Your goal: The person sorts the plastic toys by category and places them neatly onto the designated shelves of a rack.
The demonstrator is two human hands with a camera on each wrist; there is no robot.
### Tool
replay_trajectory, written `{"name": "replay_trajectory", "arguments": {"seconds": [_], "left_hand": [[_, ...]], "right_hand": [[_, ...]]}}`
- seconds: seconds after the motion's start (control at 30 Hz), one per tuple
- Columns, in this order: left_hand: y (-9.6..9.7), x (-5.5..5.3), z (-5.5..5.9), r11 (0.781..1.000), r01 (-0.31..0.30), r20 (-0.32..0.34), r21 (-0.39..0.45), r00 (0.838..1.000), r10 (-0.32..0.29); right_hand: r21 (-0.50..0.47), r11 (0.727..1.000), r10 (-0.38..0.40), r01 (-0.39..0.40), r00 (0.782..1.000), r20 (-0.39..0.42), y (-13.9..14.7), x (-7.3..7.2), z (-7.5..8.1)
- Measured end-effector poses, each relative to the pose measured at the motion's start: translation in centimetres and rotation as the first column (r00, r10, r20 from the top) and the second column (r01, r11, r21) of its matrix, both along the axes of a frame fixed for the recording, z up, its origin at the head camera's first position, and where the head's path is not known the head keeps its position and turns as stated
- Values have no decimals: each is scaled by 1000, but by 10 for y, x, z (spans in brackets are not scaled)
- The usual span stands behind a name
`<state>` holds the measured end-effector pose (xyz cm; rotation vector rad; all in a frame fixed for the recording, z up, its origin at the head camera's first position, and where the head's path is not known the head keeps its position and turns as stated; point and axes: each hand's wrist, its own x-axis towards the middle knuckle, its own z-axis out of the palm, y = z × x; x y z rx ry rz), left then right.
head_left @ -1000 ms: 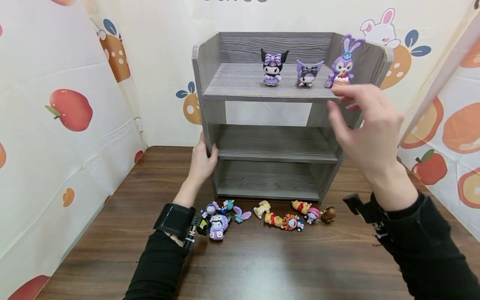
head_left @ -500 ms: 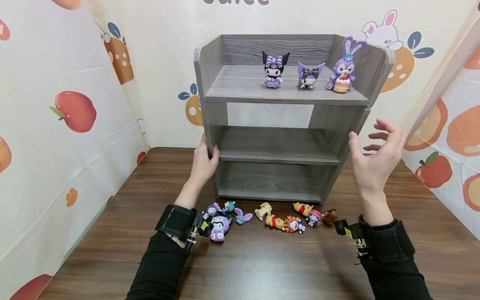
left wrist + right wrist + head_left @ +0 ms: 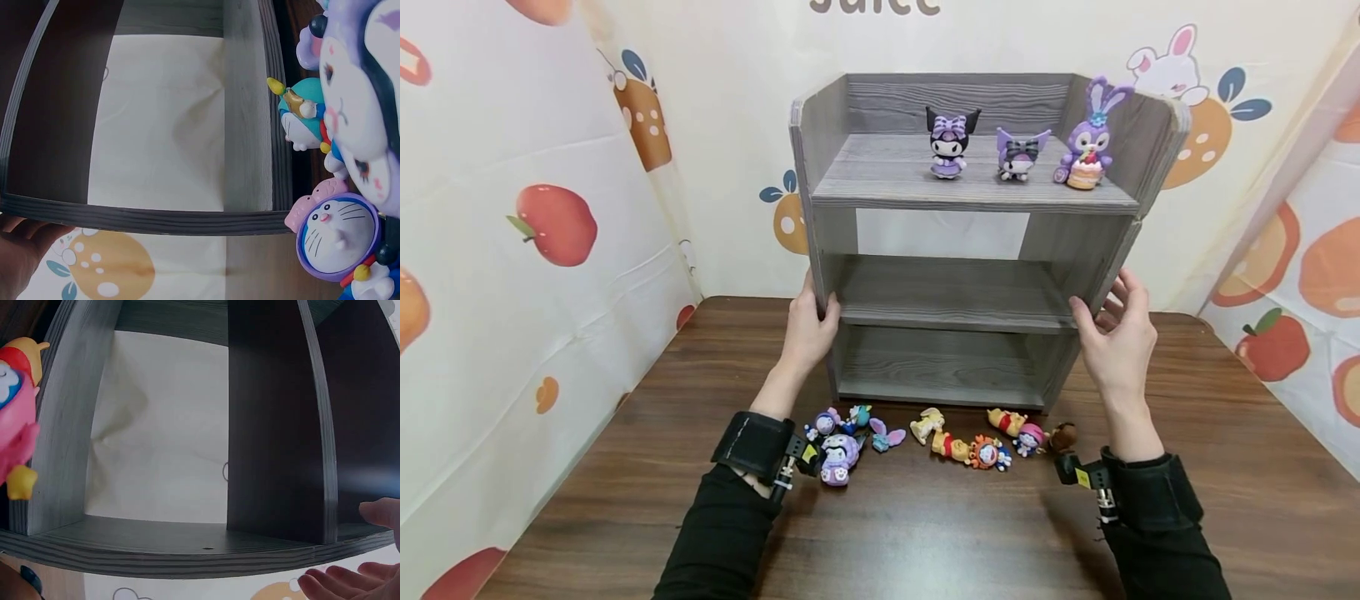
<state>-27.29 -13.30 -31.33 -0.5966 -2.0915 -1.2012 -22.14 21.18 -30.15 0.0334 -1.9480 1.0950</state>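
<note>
A grey wood-grain shelf unit stands on the brown table. My left hand holds its left side panel, with the thumb at the front edge and fingers outside. In the left wrist view the fingers lie against that panel. My right hand is at the right side panel, thumb toward the front. The right wrist view shows its fingers fairly straight beside the panel. On the top board stand a black-eared figurine, a purple-eared figurine and a purple rabbit figurine with a cake.
Before the shelf lie several small figurines: a purple-hooded one among others on the left, and a yellow-and-red bear, an orange-maned one and a brown one on the right. A printed cloth backdrop surrounds the table.
My right hand has come down from beside the rabbit figurine, swung out to the right, then moved in to the shelf's right side panel. The left hand has stayed at the left panel.
</note>
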Motion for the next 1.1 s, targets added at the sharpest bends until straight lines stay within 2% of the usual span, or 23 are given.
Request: {"name": "replay_trajectory", "arguments": {"seconds": [0.23,0.53,0.73,0.9,1.0,1.1], "left_hand": [[-2,-2,2,1000,-8,0,0,1000,8],[-5,0,1,1000,-16,10,12,1000,16],[-5,2,2,1000,-16,48,-13,999,16],[-11,9,9,993,31,143,-114,990,-14],[-16,16,12,977,77,253,-200,967,-25],[-21,26,11,951,67,334,-303,942,40]], "right_hand": [[39,999,36,-36,999,1,0,-7,-4],[71,995,79,-76,996,-43,-3,-11,-7],[78,994,86,-81,994,-61,-1,-12,-9],[85,995,58,-53,996,-61,1,-12,-12],[83,996,45,-40,997,-59,2,-10,-12],[79,996,42,-38,997,-58,2,-9,-12]]}}
